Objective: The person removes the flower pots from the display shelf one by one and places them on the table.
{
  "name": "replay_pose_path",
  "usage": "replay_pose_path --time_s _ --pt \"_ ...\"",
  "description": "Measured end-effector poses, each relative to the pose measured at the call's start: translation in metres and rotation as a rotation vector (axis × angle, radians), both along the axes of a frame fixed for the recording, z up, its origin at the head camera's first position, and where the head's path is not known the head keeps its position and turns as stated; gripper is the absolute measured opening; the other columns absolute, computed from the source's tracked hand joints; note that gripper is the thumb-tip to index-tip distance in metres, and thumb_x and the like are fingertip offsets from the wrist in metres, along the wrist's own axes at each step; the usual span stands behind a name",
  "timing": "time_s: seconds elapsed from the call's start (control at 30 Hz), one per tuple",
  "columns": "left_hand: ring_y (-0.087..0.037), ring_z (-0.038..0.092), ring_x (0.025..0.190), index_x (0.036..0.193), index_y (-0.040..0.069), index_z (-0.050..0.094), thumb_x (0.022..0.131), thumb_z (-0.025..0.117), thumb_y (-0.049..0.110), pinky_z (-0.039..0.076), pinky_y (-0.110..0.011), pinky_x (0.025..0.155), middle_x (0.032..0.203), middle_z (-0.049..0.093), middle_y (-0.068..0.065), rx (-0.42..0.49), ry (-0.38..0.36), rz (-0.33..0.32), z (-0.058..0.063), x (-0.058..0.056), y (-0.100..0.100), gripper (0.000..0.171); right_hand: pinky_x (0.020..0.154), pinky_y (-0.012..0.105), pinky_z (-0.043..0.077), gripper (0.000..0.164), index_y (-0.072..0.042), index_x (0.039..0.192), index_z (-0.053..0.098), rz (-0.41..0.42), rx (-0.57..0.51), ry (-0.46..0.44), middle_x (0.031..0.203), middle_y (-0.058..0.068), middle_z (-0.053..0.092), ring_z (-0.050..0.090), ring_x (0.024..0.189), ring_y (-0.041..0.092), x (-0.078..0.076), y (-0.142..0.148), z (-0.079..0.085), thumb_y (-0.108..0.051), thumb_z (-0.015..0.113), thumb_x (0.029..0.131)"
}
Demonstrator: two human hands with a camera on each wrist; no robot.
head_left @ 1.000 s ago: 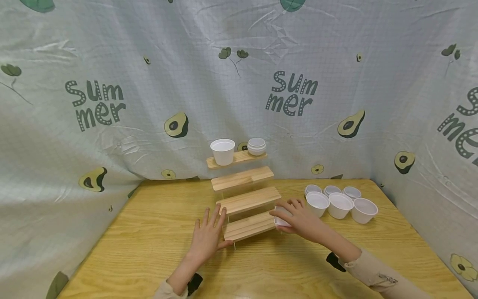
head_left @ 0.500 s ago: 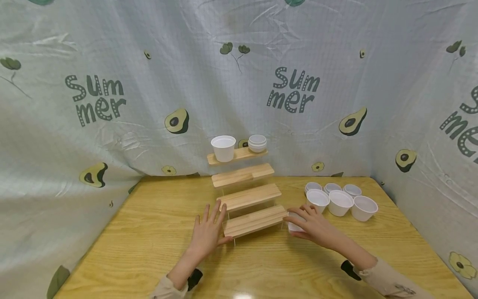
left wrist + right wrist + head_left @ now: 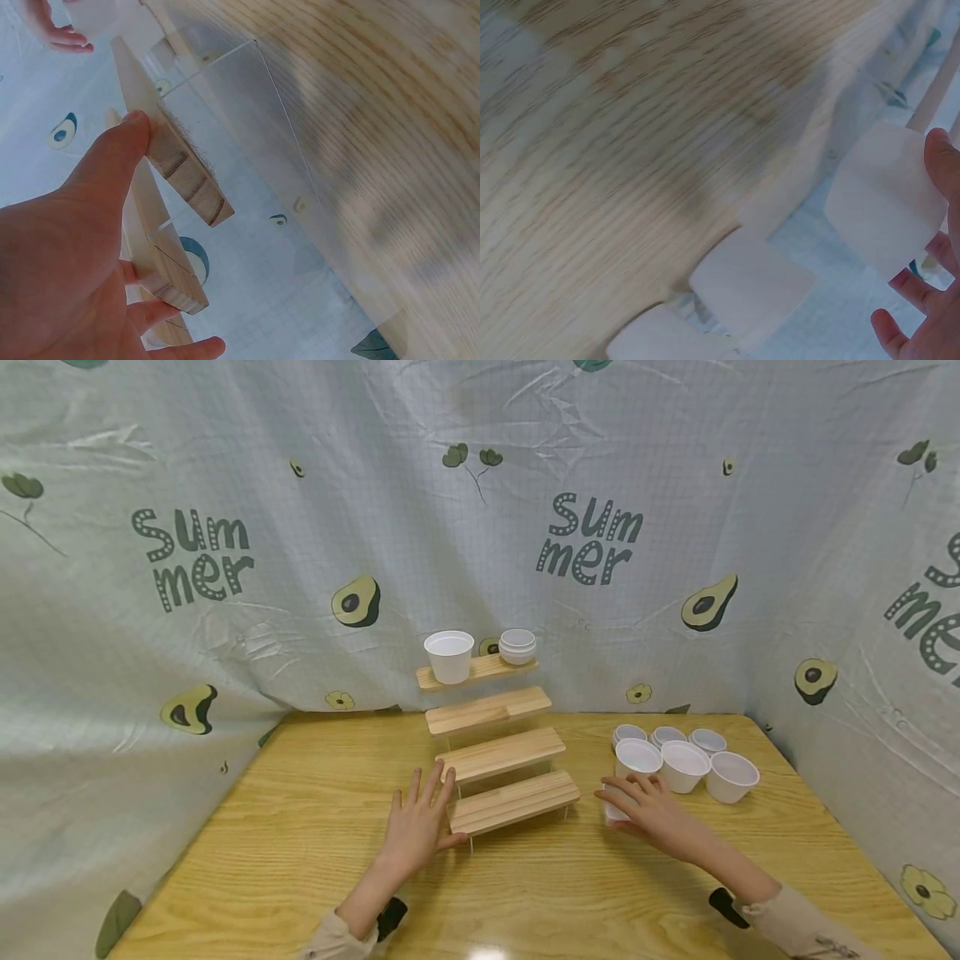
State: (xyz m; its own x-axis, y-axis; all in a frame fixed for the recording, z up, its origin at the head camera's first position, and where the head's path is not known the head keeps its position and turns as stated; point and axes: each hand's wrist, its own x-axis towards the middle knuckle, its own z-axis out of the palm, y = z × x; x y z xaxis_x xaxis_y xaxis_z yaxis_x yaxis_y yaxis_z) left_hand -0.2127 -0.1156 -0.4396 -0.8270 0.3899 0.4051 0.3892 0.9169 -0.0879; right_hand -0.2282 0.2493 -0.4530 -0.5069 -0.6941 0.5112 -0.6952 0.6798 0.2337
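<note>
In the head view a stepped stand of wooden planks (image 3: 513, 803) on clear supports is at mid-table. My left hand (image 3: 412, 835) lies along its left side, fingers spread and straight. In the left wrist view, its thumb touches the end of the lowest plank (image 3: 187, 176) and its fingers rest by the planks behind. To the right of the stand, my right hand (image 3: 660, 822) grips a white cup (image 3: 885, 199), thumb on one side and fingers behind. In the head view the hand covers much of this cup.
On the top plank stand a larger white cup (image 3: 450, 667) and a small stack of white bowls (image 3: 517, 647). Several more white cups (image 3: 683, 770) stand at the table's back right, with smaller white bowls (image 3: 707, 742) behind. A printed cloth (image 3: 420, 552) encloses the table.
My right hand has moved right with the white cup, from the end of the lowest plank to a spot before the other cups. My left hand stays in place.
</note>
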Motion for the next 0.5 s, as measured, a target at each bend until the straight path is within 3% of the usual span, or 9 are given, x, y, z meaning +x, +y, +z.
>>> replay_pose_path --time_s 0.5 --pt "-0.04 0.039 0.122 0.136 0.009 0.035 0.066 0.063 0.059 0.044 -0.056 0.083 0.142 0.032 -0.013 -0.019 0.009 0.0 0.001 0.0 0.0 0.09 0.068 0.036 0.034 0.05 -0.013 0.117 0.056 -0.024 0.033 0.035 0.121 0.007 0.054 0.051 0.097 0.023 -0.01 0.025 -0.01 -0.029 0.068 0.071"
